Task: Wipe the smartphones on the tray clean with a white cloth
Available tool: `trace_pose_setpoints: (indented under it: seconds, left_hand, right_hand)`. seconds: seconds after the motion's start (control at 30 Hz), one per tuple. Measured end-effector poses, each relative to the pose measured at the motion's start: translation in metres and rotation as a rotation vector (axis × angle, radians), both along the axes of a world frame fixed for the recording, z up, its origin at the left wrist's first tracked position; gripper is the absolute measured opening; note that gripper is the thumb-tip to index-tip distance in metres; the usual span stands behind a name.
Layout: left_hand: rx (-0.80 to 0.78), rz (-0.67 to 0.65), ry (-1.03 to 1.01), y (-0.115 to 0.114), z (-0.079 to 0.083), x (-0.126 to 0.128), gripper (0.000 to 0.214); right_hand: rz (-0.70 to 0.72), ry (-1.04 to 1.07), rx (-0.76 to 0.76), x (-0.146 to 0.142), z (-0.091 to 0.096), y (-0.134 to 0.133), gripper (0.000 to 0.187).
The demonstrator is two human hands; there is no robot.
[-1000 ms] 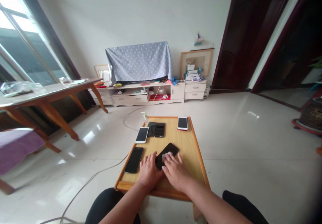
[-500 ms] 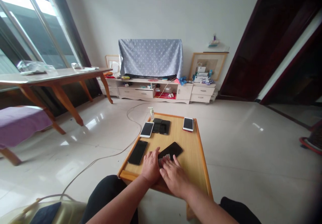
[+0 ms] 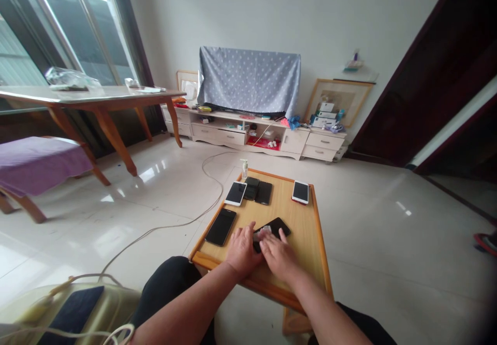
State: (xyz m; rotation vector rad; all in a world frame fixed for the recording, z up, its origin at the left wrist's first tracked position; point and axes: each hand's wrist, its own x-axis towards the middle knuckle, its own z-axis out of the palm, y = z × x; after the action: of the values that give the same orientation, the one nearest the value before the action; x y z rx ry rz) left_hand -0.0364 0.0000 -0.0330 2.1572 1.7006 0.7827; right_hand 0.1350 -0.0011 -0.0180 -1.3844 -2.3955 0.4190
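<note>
A black smartphone (image 3: 282, 225) lies slantwise on the small wooden table (image 3: 306, 252), in front of me. My left hand (image 3: 241, 251) is closed against its near left edge, the thumb side along the phone. Under the fingers of my right hand (image 3: 278, 256) is a crumpled whitish wipe (image 3: 265, 229), pressed onto the screen. The right thumb stands apart from the other fingers. Left of my hands rests another black phone (image 3: 221, 227). Farther back lie a white phone (image 3: 235, 193) and two dark phones side by side, one of them a black phone (image 3: 263, 193).
Another white phone (image 3: 300, 192) lies at the table's far right, on something red. A pump bottle (image 3: 244, 169) stands at the far left corner. Raised wooden edging (image 3: 318, 231) borders the tabletop. A cable (image 3: 163, 226) runs over the floor at left.
My view has shifted, so the table sits slightly farther right. The right hand with the wipe has slid a little up the phone's screen; the left hand stays at the phone's edge.
</note>
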Motion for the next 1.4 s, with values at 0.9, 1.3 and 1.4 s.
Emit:
trace_pose_setpoints:
  seconds: [0.9, 1.3, 1.4]
  left_hand:
    - [-0.026, 0.017, 0.065, 0.002, 0.013, 0.011, 0.068]
    - [-0.347, 0.162, 0.132, 0.03, 0.038, 0.033, 0.038]
    - [-0.355, 0.214, 0.025, 0.038, 0.032, 0.038, 0.03]
  right_hand:
    - [-0.133, -0.053, -0.033, 0.013, -0.001, -0.014, 0.048]
    - [-0.212, 0.104, -0.115, 0.036, 0.003, -0.011, 0.052]
    - [-0.219, 0.128, -0.128, 0.042, 0.0, -0.009, 0.055]
